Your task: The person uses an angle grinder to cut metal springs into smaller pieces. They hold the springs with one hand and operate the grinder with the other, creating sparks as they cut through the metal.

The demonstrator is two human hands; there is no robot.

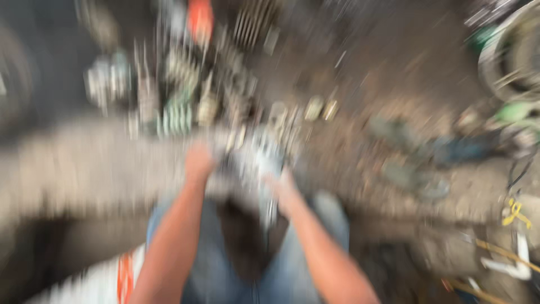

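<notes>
Both hands meet on a pale grey, lumpy metal part (pixel 253 166), perhaps a casting or small engine piece, which sits in the middle of the view just beyond the person's knees, at the near edge of a dirt-brown work surface (pixel 84 169). The left hand (pixel 198 163) rests against its left side and the right hand (pixel 284 191) against its right and near side; the picture is heavily blurred by motion, so I cannot tell whether the fingers are clenched round it or only laid against it. Judging from this pose, the step in hand seems to be holding or shifting the part with two hands, and it is done well by keeping a hand on each opposite side, taking the weight evenly, and keeping the piece low and close to the body over the blue-trousered legs (pixel 320 225). Just beyond it, farther off and to the left, lies a crowded heap of small grey and greenish metal parts (pixel 180 107) with an orange object (pixel 199 19) at the far end, so any move should go clear of that clutter. At the far right stands a round grey rim or wheel (pixel 506 56), with yellow and white cords (pixel 514 225) nearer, well apart from the hands.
</notes>
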